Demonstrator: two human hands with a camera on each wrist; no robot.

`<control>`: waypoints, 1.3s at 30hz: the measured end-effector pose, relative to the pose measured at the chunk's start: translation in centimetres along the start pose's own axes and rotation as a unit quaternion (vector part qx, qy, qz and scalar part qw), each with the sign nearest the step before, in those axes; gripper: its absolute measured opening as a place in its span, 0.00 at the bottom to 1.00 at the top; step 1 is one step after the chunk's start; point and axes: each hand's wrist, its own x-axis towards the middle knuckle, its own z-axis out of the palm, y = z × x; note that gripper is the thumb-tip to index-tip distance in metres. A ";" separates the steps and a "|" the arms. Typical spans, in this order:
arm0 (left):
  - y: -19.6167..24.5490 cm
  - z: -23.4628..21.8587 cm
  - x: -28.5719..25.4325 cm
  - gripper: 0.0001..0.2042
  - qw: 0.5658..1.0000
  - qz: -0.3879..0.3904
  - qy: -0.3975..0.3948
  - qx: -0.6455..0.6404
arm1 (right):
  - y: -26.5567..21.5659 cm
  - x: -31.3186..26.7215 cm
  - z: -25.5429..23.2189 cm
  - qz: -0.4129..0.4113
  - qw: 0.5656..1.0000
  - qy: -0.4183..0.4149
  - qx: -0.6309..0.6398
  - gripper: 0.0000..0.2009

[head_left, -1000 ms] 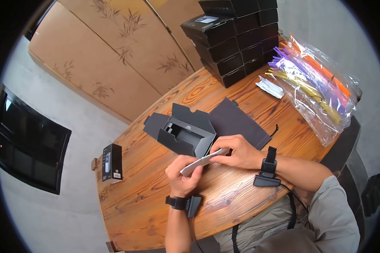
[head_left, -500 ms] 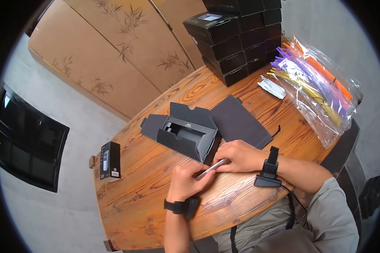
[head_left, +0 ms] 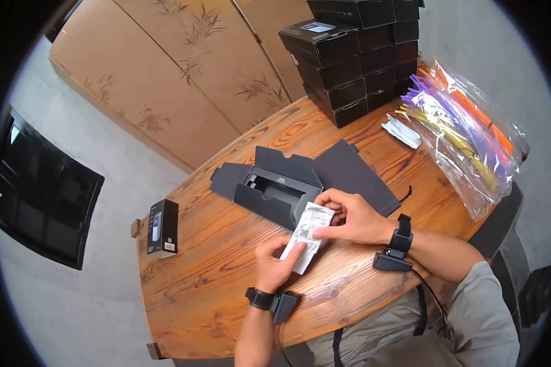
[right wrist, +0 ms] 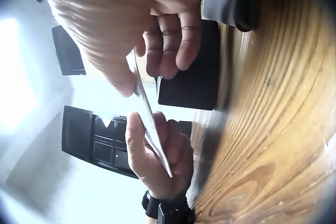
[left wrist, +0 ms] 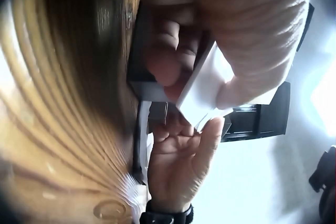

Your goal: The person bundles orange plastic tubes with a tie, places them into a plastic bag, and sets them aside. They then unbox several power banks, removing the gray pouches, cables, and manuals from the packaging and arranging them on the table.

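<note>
A flat white printed packet (head_left: 310,231) is held in front of the open black box (head_left: 269,211). My left hand (head_left: 273,264) pinches its lower end, thumb on the printed face. At the upper right edge my right hand (head_left: 352,217) pinches it between thumb and fingers. In the left wrist view the packet (left wrist: 202,98) lies between the left thumb and fingers, with the right hand (left wrist: 178,166) beyond. In the right wrist view it appears nearly edge-on as a thin white strip (right wrist: 152,129), the left hand (right wrist: 160,155) at its far end.
A dark pouch (head_left: 358,174) lies beside the open box. A small black box (head_left: 163,228) stands on the left. Behind are stacked black boxes (head_left: 343,79), a second white packet (head_left: 401,131) and a clear bag of coloured sticks (head_left: 465,134) on the wooden table (head_left: 214,306).
The packet has turned from nearly edge-on to show its printed face to the head view. Both hands still hold it, and the head view has shifted slightly.
</note>
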 end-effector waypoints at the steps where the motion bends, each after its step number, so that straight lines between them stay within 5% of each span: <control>1: 0.0 0.3 -0.1 0.06 1.000 0.004 0.014 -0.025 | 0.1 0.0 0.0 0.009 0.999 -0.005 0.031 0.21; 6: -0.2 1.2 0.0 0.06 0.995 0.031 0.055 -0.080 | 1.0 -0.2 1.0 0.001 0.997 -0.019 0.079 0.12; 12: 0.1 1.1 0.0 0.07 0.989 -0.029 -0.002 -0.143 | 1.1 -0.1 0.7 -0.016 0.999 0.026 -0.024 0.08; 15: -1.2 1.0 0.3 0.08 0.995 0.003 0.003 -0.102 | 1.0 0.0 0.7 -0.055 0.994 0.050 -0.082 0.08; 21: -0.5 2.0 0.4 0.09 0.992 0.015 0.018 -0.121 | 0.9 -0.2 1.1 -0.064 0.994 0.029 -0.083 0.09; 24: 1.4 1.4 0.0 0.10 0.985 -0.092 -0.023 -0.142 | 1.0 -0.2 1.1 -0.071 0.993 0.036 -0.085 0.10; 30: 0.3 2.0 0.0 0.12 0.979 -0.043 -0.034 -0.197 | 0.3 -0.3 1.2 -0.075 0.989 0.034 -0.126 0.11; 39: 0.3 2.0 0.2 0.08 0.970 -0.069 -0.003 -0.234 | 0.6 -0.4 1.2 -0.115 0.976 0.011 -0.186 0.17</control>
